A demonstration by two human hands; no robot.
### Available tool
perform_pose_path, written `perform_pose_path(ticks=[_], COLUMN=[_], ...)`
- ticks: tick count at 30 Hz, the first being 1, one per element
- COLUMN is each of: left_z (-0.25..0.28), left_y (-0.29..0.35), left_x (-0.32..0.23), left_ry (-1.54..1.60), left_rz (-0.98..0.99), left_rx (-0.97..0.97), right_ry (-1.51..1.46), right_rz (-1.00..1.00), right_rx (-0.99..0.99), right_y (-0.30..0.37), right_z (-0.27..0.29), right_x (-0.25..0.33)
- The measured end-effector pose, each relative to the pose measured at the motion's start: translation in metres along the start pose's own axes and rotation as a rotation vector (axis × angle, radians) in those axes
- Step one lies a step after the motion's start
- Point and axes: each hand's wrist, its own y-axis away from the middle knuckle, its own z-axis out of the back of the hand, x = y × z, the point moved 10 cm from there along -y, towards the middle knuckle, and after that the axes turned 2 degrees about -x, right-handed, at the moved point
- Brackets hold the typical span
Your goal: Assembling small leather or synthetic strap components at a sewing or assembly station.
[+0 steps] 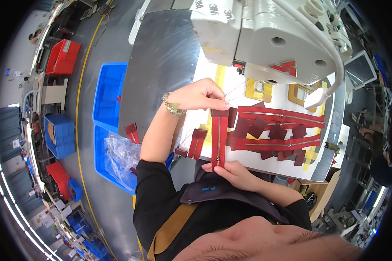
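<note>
Between my two hands a red zipper point(220, 137) is held lengthwise, its metal teeth running down the middle. My left hand point(200, 95) pinches its far end, where a dark red tab is folded over the tape. At the near end my right hand point(236, 175) grips the tape beside the zipper pull, with thumb and fingers closed. To the right lie red zippers point(287, 116) with several dark red tabs point(258, 127) scattered over and around them. Just left of the held piece rests a shorter red zipper piece point(198, 143) with a tab on its end.
A white sewing machine point(283, 41) stands over the far side of the white work surface point(207, 71). Yellow-framed plates point(259, 90) sit beneath it. A grey metal table point(154, 65) is at left, beside blue bins point(111, 93), one holding clear plastic. A white cable point(335, 74) hangs at right.
</note>
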Motion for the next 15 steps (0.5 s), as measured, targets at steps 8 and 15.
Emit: perform_pose_path(ticks=[8, 15], left_z=[0.000, 0.009], left_y=[-0.003, -0.010], left_x=[0.006, 0.025], left_ry=[-0.030, -0.316], left_rz=[-0.005, 0.060], left_rx=[0.034, 0.012], right_ry=[0.299, 0.528], right_rz=[-0.101, -0.090], right_rx=[0.338, 0.454], right_y=[0.005, 0.024], right_z=[-0.031, -0.014], right_x=[-0.057, -0.041])
